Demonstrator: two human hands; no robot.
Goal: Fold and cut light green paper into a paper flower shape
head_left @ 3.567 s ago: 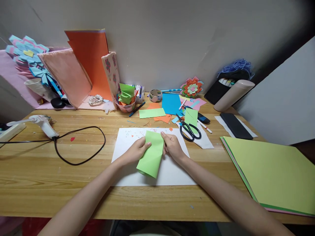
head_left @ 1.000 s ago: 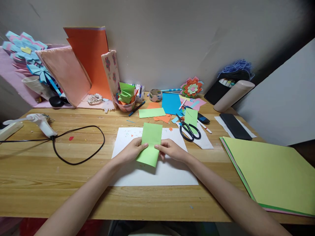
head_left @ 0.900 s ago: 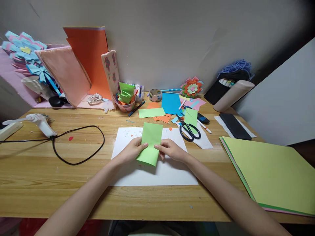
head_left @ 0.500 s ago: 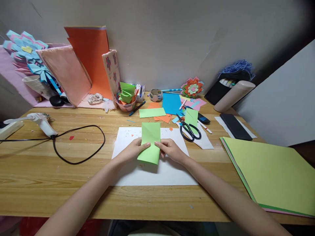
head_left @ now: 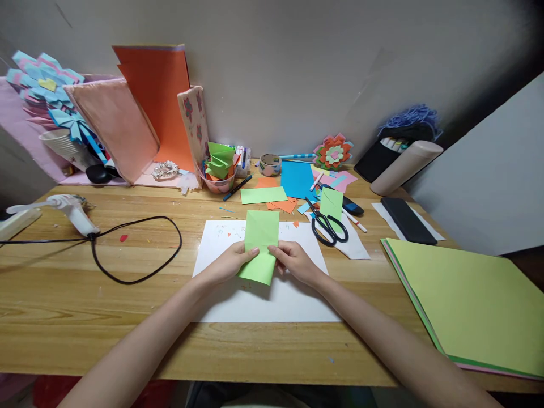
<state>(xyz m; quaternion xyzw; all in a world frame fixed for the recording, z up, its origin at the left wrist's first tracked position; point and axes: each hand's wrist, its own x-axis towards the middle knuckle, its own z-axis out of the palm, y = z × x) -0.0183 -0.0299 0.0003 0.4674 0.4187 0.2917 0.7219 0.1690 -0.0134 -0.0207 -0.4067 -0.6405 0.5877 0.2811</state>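
Note:
A light green sheet of paper (head_left: 261,232) is held up over a white sheet (head_left: 272,309) on the wooden desk. My left hand (head_left: 233,259) grips its left edge, thumb lying on the front face. From the other side my right hand (head_left: 296,260) pinches the right edge between thumb and fingers. The green sheet is slightly curved at its lower end, and the fingers behind it are mostly hidden. Black-handled scissors (head_left: 329,232) rest to the right, on a smaller green piece (head_left: 332,198) and white paper.
A white glue gun (head_left: 74,214) with a looped black cable lies left. Stacked coloured sheets (head_left: 471,306) and a black phone (head_left: 408,220) are at right. Behind are a green strip (head_left: 263,195), blue paper (head_left: 297,178), a tape roll (head_left: 270,165), a bowl of scraps (head_left: 219,184) and a paper flower (head_left: 334,152).
Both hands keep their hold on the green paper, which has tilted very slightly. The whole view has shifted a few pixels.

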